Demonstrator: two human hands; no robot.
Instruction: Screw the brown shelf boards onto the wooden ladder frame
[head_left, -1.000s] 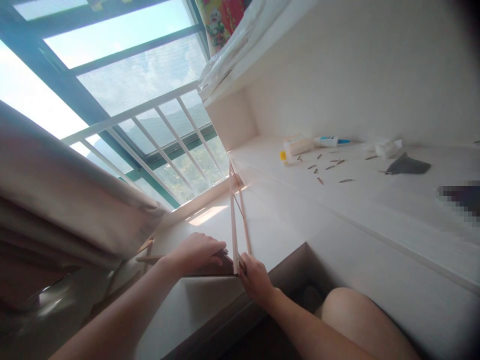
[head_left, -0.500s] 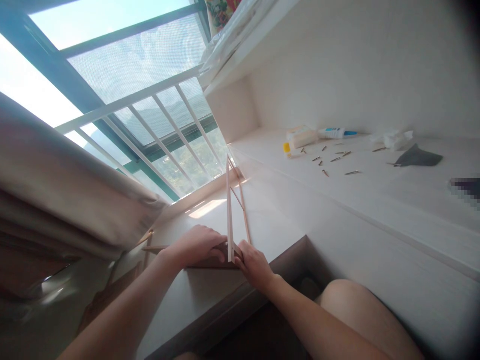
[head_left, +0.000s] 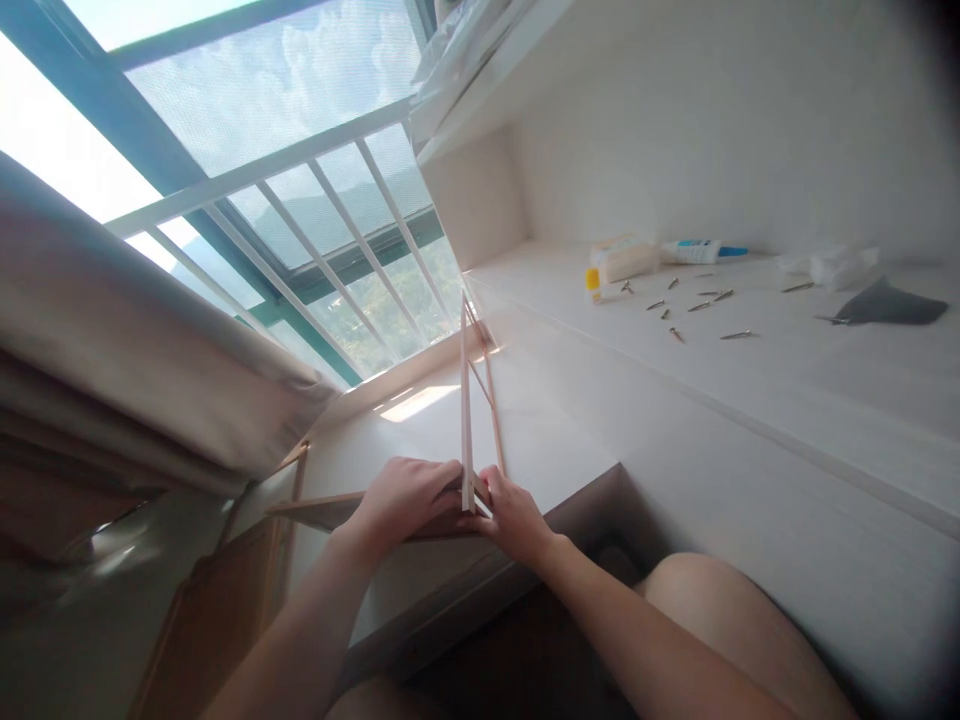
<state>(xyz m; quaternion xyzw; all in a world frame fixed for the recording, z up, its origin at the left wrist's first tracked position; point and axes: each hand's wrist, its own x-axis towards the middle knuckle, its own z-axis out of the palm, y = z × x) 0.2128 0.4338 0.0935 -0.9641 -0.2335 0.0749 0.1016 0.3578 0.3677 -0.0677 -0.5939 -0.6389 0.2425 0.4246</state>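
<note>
A wooden frame of thin strips [head_left: 466,410] stands in front of me, one long strip pointing away towards the window. My left hand [head_left: 405,505] is closed round its near end from the left, fingers over a flat brown wooden part [head_left: 322,512] that reaches out to the left. From the right, my right hand [head_left: 514,515] pinches the same corner, thumb and fingers close to the strip's end. Both hands nearly meet at this joint. The fingers cover most of it, so the joint itself is largely hidden.
Several screws [head_left: 701,305] lie scattered on the white shelf at right. Behind them are a yellow-capped bottle [head_left: 593,286], a blue-nozzled tube [head_left: 690,251], crumpled plastic [head_left: 844,266] and a grey scrap [head_left: 892,302]. Curtain [head_left: 150,370] and railing [head_left: 262,180] are at left.
My view has shifted slightly, with the shelf items now further right. The brown part at left shows more. Both hands still grip the frame's near corner, the right fingers slightly repositioned.
</note>
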